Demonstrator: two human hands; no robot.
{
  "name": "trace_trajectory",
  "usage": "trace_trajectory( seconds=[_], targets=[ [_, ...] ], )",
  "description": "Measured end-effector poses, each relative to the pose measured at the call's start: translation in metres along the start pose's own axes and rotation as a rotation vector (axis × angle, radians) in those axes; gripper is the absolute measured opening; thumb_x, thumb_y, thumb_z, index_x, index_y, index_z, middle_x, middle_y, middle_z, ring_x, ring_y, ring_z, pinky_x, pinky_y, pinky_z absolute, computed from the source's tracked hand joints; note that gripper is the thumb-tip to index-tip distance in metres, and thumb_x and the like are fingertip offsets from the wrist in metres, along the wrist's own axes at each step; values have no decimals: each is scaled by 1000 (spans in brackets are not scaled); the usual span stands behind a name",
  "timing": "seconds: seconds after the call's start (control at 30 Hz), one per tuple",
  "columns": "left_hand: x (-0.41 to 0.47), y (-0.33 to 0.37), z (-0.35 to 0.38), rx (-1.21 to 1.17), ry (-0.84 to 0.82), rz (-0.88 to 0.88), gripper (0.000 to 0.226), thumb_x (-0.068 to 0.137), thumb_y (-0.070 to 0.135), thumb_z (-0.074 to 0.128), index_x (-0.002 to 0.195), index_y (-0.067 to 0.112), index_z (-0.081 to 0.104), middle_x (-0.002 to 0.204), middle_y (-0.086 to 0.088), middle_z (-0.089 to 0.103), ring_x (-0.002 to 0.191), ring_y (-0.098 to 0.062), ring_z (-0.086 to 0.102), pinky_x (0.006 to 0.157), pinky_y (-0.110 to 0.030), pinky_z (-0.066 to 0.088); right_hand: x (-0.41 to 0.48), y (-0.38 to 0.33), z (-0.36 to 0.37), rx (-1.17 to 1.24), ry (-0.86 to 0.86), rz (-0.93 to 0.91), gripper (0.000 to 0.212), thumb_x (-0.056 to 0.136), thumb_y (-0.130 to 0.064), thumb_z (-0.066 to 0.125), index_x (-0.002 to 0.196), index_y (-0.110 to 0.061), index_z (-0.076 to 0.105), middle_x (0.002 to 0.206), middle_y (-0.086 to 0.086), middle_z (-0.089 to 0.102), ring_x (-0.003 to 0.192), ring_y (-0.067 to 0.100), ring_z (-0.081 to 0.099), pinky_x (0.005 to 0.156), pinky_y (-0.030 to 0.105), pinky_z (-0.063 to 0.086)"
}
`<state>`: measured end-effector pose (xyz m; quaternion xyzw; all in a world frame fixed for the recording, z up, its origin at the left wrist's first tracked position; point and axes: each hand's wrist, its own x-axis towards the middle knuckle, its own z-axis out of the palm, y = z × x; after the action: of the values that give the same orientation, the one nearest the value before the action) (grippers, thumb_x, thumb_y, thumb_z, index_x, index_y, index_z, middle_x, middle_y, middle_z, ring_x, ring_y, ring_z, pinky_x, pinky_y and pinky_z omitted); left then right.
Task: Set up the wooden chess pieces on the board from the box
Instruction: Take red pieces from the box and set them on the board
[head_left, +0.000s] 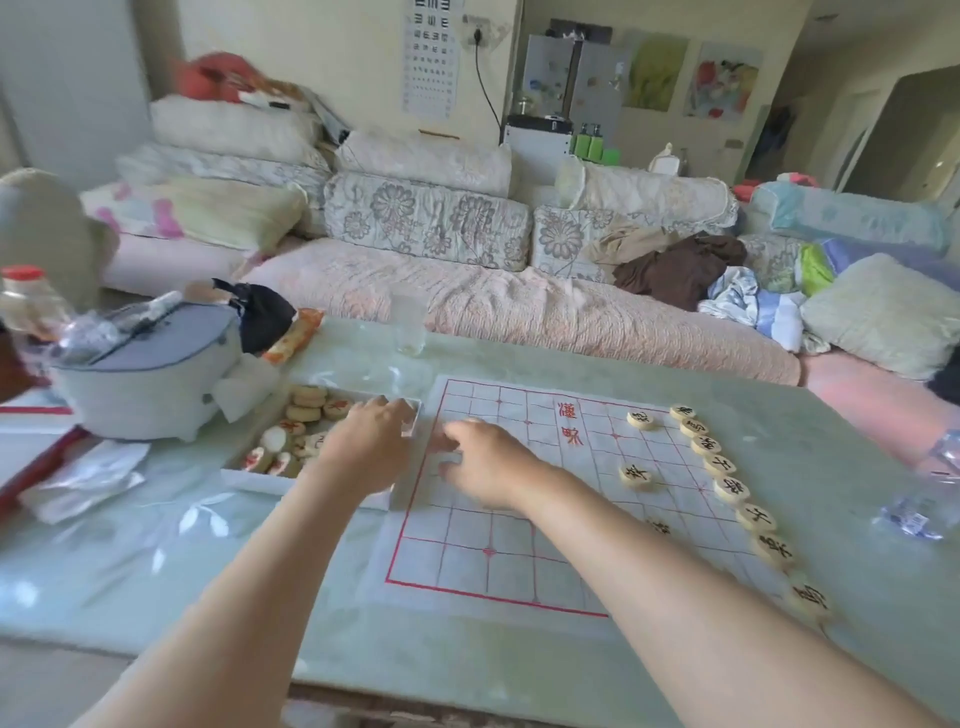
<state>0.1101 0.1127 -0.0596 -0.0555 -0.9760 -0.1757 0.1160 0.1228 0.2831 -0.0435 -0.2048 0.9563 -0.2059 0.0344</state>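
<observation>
Glassy table (208, 561) — left hand (371, 441) over box (260, 480) rim, right hand (483, 462) at board (519, 566) edge; hands' hold unclear.

Table (208, 571): pale green, glossy top. Directly on it: paper board (467, 561) in front of me; white box (244, 475) just beside its left edge; rice cooker (145, 384) behind the box; glass (409, 325) near the far edge; clear bottle (930, 493) at my right.
</observation>
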Motion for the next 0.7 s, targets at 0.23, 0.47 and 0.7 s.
trace_trajectory(
  seconds=[0.23, 0.47, 0.7],
  targets=[
    [-3, -104, -23, 158, -4, -171, 48, 90, 21, 47, 136, 32, 48, 136, -2, 45, 124, -27, 38, 101, -40, 38, 72, -53, 32, -149, -52, -80, 47, 94, -9, 43, 136, -28, 53, 148, -1, 44, 133, 24, 44, 106, 37, 40],
    [-12, -159, -27, 40, -81, -147, 48, 95, 11, 40, 133, 38, 50, 127, 2, 56, 114, -22, 43, 93, -35, 45, 114, -66, 47, -368, -165, -30, 57, 83, -11, 52, 137, -29, 52, 142, 1, 49, 133, 28, 43, 102, 34, 42],
    [-4, -167, -22, 137, -22, -146, 40, 97, 23, 41, 133, 39, 49, 126, 6, 59, 115, -22, 43, 90, -34, 39, 124, -56, 52, -483, -240, -10, 53, 78, -11, 65, 128, -29, 60, 134, 3, 45, 126, 26, 48, 93, 37, 48]
  ],
)
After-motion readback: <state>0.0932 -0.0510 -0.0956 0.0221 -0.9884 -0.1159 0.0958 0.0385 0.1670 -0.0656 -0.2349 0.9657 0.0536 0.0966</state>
